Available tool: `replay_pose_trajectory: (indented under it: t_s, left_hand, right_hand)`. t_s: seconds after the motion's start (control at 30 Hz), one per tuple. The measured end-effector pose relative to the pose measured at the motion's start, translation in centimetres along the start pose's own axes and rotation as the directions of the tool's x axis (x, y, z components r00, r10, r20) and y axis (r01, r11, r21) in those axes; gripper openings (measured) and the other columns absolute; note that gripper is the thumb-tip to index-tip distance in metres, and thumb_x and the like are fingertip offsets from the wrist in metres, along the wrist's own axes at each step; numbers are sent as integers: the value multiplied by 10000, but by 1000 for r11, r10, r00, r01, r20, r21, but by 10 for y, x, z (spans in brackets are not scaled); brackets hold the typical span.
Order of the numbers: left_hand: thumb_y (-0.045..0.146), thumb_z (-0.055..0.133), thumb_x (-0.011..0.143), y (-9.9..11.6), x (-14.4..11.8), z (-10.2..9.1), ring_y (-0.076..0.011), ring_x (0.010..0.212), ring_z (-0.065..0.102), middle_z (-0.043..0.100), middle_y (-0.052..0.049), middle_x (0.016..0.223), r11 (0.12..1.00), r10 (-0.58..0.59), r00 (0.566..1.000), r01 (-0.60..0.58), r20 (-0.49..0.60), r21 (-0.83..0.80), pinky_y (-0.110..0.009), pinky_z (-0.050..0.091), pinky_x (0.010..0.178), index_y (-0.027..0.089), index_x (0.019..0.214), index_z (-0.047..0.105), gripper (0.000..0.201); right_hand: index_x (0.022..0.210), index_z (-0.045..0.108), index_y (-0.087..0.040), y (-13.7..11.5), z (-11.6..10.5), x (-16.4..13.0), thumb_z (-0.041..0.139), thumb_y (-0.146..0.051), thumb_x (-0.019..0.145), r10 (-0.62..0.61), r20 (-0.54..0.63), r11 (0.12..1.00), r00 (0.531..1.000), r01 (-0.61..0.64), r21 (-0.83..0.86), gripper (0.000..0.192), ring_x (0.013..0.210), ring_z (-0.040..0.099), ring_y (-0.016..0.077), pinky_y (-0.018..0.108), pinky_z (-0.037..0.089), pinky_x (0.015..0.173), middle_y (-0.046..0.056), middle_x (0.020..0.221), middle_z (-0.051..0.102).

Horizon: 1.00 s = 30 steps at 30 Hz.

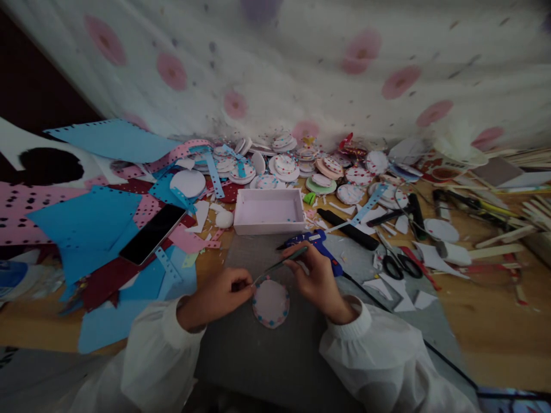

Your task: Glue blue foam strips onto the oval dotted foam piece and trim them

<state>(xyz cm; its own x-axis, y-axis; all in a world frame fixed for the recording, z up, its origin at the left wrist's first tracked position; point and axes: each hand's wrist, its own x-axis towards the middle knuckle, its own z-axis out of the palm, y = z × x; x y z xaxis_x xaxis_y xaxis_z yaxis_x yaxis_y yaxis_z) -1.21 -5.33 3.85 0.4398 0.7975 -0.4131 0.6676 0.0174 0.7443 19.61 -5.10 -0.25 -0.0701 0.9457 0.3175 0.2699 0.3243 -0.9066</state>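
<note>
White sleeves sit lowest in frame. Left hand (219, 295) curled, fingertips pinched at the left rim of the round disc (271, 303), which lies flat on the grey mat (258, 355) between both hands. Right hand (316, 275) half closed, pinching a thin stick tool (279, 264). Tool's long axis runs diagonally: tip down-left at the disc's upper edge, other end up-right. Blue glue gun (316, 244) just behind the right hand; white tray (269, 211) farther back on the tabletop (486, 321).

Single head cam, worn by the person, looking forward and down at the tabletop (495, 321). Close range: both forearms enter from the bottom edge, patterned cloth (301, 69) fills the top. No second view.
</note>
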Motion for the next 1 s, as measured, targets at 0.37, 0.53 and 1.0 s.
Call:
replay_pose_trajectory:
  t_s: [0.37,0.53,1.0]
  left_hand:
    - [391,453,878,-5,-1,1,-115,572,446,474,24,586,997,25,1000,-24,-18,73,-232,292,526,146,676,581,343]
    - [427,446,886,-18,-6,-25,-163,701,573,645,-26,760,987,74,976,-43,-205,155,-252,411,625,174,831,646,327]
    - [590,575,768,-114,-2,-146,-321,1015,586,602,-175,1133,728,-70,685,532,-725,433,-321,445,749,81,1193,474,670]
  right_hand:
    - [884,581,-217,-1,-5,2,588,-223,844,5,-90,1000,996,-4,15,40,782,645,168,294,535,685,40,833,655]
    - [889,593,-223,-6,-9,4,595,-256,862,-17,-249,999,968,26,33,43,770,629,157,289,523,674,32,832,647]
    - [893,605,-222,-6,-12,5,624,-231,848,-50,-355,994,934,79,70,49,770,621,149,269,506,656,22,827,633]
